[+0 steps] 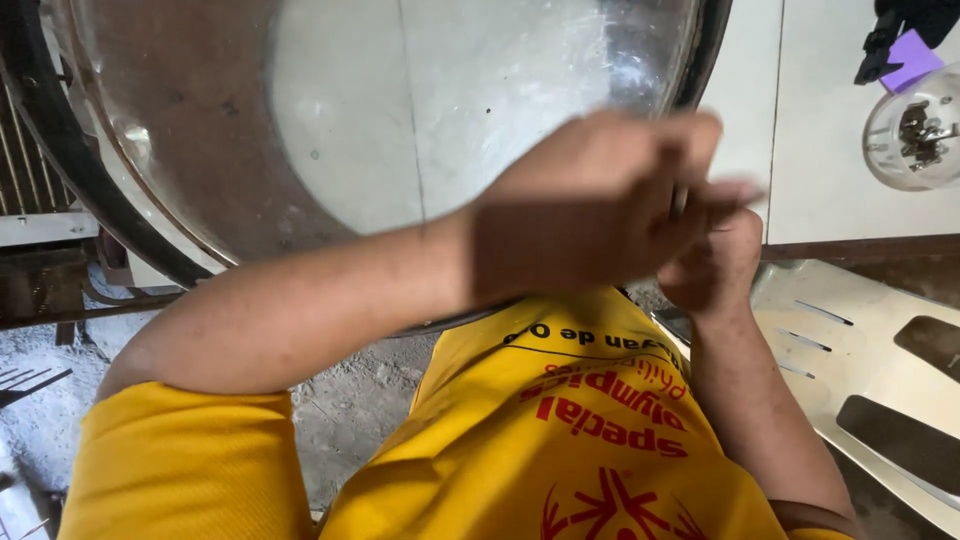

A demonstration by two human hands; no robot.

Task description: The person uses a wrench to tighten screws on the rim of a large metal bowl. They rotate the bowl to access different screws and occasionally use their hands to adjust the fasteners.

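Both hands are up in front of the big round metal pan [200, 130]. My left hand [590, 205] is curled into a loose fist, fingers together, and it seems to pinch a thin metal piece [680, 200] — too blurred to be sure. My right hand [715, 265] sits just under it, touching, fingers bunched. A slotted metal sheet [860, 350] lies at lower right, and a clear jar [915, 135] sits at upper right.

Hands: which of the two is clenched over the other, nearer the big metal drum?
The left hand. It comes across from the left arm, fisted in front of the drum, and covers the right hand, which rises from below beside the yellow shirt.
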